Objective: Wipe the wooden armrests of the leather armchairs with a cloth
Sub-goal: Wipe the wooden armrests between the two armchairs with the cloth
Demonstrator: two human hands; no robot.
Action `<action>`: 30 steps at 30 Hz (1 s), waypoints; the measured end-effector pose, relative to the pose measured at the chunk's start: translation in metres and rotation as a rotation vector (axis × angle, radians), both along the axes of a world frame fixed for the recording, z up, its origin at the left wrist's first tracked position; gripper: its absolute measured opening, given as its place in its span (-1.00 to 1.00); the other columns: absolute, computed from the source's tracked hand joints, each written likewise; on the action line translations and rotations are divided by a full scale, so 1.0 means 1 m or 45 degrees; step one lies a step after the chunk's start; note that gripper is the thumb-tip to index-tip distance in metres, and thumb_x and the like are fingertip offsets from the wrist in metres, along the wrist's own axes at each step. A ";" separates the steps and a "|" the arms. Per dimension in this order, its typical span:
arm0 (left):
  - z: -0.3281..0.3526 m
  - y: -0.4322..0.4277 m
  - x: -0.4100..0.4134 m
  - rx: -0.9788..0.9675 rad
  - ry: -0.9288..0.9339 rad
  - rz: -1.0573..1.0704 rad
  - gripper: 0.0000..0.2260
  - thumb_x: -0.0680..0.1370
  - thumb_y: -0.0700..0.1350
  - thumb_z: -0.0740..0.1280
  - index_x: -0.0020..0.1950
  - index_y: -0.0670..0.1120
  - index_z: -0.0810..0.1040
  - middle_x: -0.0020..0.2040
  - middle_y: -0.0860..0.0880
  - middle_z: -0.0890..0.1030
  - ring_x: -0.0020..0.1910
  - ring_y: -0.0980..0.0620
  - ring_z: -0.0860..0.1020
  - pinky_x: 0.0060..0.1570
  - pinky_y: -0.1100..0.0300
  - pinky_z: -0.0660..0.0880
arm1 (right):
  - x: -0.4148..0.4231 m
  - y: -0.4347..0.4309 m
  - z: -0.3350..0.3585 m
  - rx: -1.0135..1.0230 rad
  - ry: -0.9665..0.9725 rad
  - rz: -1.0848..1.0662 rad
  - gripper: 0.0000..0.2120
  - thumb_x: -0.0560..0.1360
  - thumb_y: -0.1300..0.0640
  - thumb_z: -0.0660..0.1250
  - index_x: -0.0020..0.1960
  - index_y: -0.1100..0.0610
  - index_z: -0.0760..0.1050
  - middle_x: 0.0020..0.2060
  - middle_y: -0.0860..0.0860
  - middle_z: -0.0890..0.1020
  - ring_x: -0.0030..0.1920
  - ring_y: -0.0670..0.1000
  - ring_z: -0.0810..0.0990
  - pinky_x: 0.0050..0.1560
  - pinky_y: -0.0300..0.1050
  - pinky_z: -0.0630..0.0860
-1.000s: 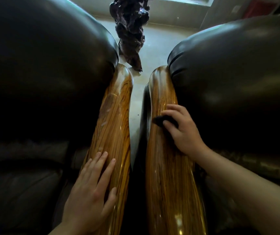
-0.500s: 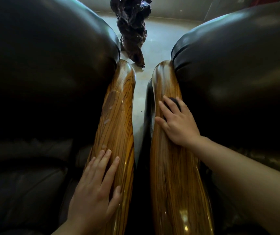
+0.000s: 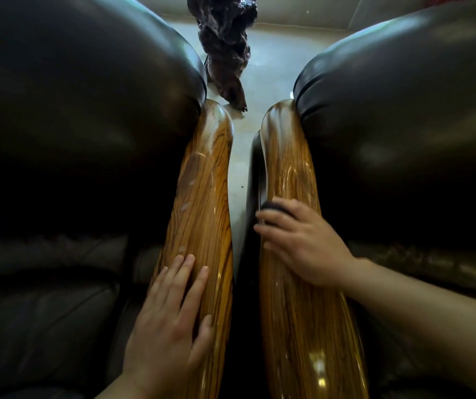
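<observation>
Two glossy striped wooden armrests run side by side away from me. The left armrest (image 3: 205, 197) belongs to the dark leather armchair on the left (image 3: 72, 110). The right armrest (image 3: 288, 156) belongs to the armchair on the right (image 3: 403, 110). My right hand (image 3: 300, 240) lies across the middle of the right armrest and presses a small dark cloth (image 3: 274, 208) onto the wood; only the cloth's edge shows past my fingers. My left hand (image 3: 170, 315) rests flat, fingers apart, on the near part of the left armrest and holds nothing.
A narrow gap of pale floor (image 3: 238, 168) separates the two armrests. A dark, gnarled carved wooden piece (image 3: 225, 47) stands on the floor beyond the armrests' far ends. A pale wall base runs along the back.
My right hand with the cloth went up the right armrest, then came back toward me and turned across the wood. My left hand has stayed in place.
</observation>
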State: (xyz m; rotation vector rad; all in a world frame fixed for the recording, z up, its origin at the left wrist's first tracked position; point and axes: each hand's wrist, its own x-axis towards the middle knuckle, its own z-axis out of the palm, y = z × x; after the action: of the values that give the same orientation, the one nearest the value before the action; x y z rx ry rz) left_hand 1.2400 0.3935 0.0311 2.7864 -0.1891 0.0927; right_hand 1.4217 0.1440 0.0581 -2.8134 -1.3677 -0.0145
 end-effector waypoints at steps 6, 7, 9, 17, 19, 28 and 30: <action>0.001 0.000 0.001 0.015 0.015 0.018 -0.38 0.53 0.10 0.20 0.56 -0.07 0.22 0.59 -0.11 0.16 0.59 -0.06 0.09 0.50 -0.07 0.07 | 0.066 0.028 0.003 0.207 0.030 -0.723 -0.44 0.66 -0.21 -0.01 0.60 -0.01 0.18 0.60 -0.06 0.20 0.60 0.07 0.02 0.58 0.12 0.03; 0.002 -0.001 0.001 0.019 0.025 0.020 -0.38 0.53 0.10 0.19 0.56 -0.07 0.21 0.60 -0.11 0.16 0.59 -0.06 0.08 0.50 -0.07 0.07 | 0.060 0.032 0.000 0.234 0.025 -0.777 -0.43 0.66 -0.22 -0.02 0.60 0.00 0.16 0.60 -0.05 0.18 0.61 0.07 0.01 0.58 0.13 0.03; 0.004 -0.001 0.000 0.019 0.036 0.024 -0.38 0.53 0.10 0.19 0.56 -0.08 0.21 0.60 -0.12 0.17 0.59 -0.06 0.08 0.51 -0.06 0.06 | 0.034 0.037 -0.003 0.263 -0.002 -0.795 -0.40 0.65 -0.25 -0.06 0.60 0.01 0.17 0.61 -0.04 0.18 0.61 0.08 -0.01 0.58 0.13 0.03; 0.006 -0.002 0.000 0.005 0.037 0.024 -0.38 0.52 0.09 0.19 0.55 -0.10 0.23 0.59 -0.13 0.17 0.59 -0.08 0.10 0.52 -0.04 0.02 | -0.001 -0.008 -0.007 0.222 0.103 -0.617 -0.36 0.61 -0.39 -0.07 0.60 -0.13 0.13 0.63 -0.10 0.07 0.62 0.06 -0.11 0.57 0.19 0.06; 0.003 -0.003 0.001 0.003 0.009 0.019 -0.38 0.52 0.09 0.19 0.55 -0.10 0.24 0.58 -0.14 0.18 0.58 -0.09 0.11 0.51 -0.07 0.06 | 0.043 0.009 0.000 0.290 0.142 -0.827 -0.32 0.60 -0.38 -0.06 0.62 -0.06 0.07 0.64 -0.07 0.02 0.62 0.10 -0.14 0.58 0.16 0.00; 0.001 -0.003 0.000 0.008 0.024 0.021 -0.39 0.54 0.11 0.14 0.56 -0.09 0.21 0.59 -0.15 0.18 0.59 -0.09 0.10 0.50 -0.16 0.13 | -0.027 0.026 -0.014 0.231 -0.058 -0.451 -0.46 0.65 -0.29 0.02 0.48 -0.03 0.38 0.56 -0.04 0.28 0.62 0.14 -0.02 0.54 0.27 0.10; 0.001 -0.001 0.000 0.016 0.038 0.016 -0.39 0.55 0.10 0.14 0.57 -0.10 0.20 0.59 -0.16 0.17 0.59 -0.09 0.08 0.51 -0.15 0.12 | -0.073 0.008 -0.024 0.213 -0.060 -0.051 -0.58 0.67 -0.14 0.13 0.43 0.02 0.46 0.51 -0.04 0.38 0.62 0.14 0.04 0.53 0.29 0.11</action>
State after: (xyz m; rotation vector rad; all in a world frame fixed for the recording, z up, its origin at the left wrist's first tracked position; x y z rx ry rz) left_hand 1.2401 0.3924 0.0320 2.7998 -0.1650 0.0528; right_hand 1.3488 0.1521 0.0346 -2.7177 -1.2540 -0.1873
